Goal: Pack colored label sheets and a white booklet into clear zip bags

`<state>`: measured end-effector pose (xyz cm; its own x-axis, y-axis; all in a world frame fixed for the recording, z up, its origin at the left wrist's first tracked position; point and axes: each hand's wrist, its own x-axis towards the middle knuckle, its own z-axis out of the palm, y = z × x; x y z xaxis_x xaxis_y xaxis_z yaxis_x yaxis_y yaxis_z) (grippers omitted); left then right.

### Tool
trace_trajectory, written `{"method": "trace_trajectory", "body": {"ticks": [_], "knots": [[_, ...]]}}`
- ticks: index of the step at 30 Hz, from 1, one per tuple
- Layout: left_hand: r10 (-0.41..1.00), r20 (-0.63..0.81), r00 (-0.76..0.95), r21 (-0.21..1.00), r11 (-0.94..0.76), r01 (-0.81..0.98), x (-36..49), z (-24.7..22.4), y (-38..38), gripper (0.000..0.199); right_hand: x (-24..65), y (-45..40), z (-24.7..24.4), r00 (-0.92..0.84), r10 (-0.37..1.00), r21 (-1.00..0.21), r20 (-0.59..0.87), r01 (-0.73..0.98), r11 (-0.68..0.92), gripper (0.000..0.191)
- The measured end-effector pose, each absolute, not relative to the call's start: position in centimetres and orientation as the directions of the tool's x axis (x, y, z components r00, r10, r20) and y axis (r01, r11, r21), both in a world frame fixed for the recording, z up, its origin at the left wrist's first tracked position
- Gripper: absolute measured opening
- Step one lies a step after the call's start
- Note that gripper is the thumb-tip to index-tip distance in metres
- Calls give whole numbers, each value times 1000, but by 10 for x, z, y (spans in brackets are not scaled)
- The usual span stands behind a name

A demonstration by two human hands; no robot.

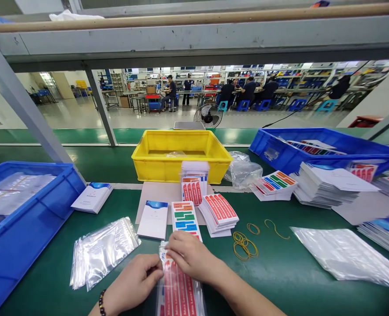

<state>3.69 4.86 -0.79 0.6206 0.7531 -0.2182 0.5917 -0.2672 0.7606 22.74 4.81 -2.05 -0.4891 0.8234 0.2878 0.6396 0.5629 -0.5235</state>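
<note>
A clear zip bag [181, 294] with red label sheets inside lies in front of me at the table's near edge. My left hand [137, 281] pinches the left edge of this bag near its opening. Across the bag's upper end, my right hand [190, 259] has its fingers curled and pressed together on the opening. Just beyond it is a stack of colored label sheets [185, 216], partly covered by my right hand. A stack of white booklets [153, 219] with blue tops sits to its left, and a stack of red label sheets [219, 213] to its right.
Empty zip bags [104, 248] lie at left beside a blue bin [26, 245]. A yellow bin [181, 169] stands behind the stacks. Rubber bands [243, 245], more plastic bags [348, 254], paper stacks [326, 188] and another blue bin [263, 149] occupy the right.
</note>
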Motion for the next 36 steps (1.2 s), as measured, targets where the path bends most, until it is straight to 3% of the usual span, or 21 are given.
{"method": "trace_trajectory", "body": {"ticks": [2,5,7,10,13,15,18,21,24,27,31,33,36], "knots": [[720,-244,650,824,-200,530,45,-15,48,18,210,65,-32,-436,839,-381,324,752,538,17],[696,-258,670,913,-51,405,53,-27,49,21,189,86,-50,-408,850,-198,333,851,487,46],[695,-250,674,947,30,320,55,-35,52,27,182,94,-59,-409,850,-156,330,865,477,36],[701,-235,673,966,94,240,52,-45,56,42,183,99,-65,-427,836,-153,345,853,499,2],[721,-224,655,974,154,164,50,-53,59,56,194,95,-57,-421,820,-157,387,847,509,16],[748,-257,612,953,300,34,49,-56,62,68,203,85,-44,-404,805,-169,435,841,514,19],[752,-380,539,754,589,-290,46,-57,66,80,214,62,-19,-445,727,-214,523,757,618,21],[700,-455,550,590,700,-403,44,-55,69,56,228,46,-4,-546,655,-300,522,602,740,19],[692,-456,560,548,714,-436,43,-52,68,27,246,50,-8,-466,754,-419,463,635,650,18],[688,-455,565,545,717,-435,43,-51,66,26,266,62,-24,-345,887,-402,306,798,449,30],[643,-459,613,527,753,-394,41,-50,65,32,281,64,-40,-341,932,-306,124,880,363,62],[635,-450,628,535,754,-380,41,-49,65,31,284,60,-40,-329,938,-315,108,884,346,61],[624,-424,657,555,752,-356,41,-48,63,29,289,59,-38,-319,940,-389,121,856,340,44]]}}
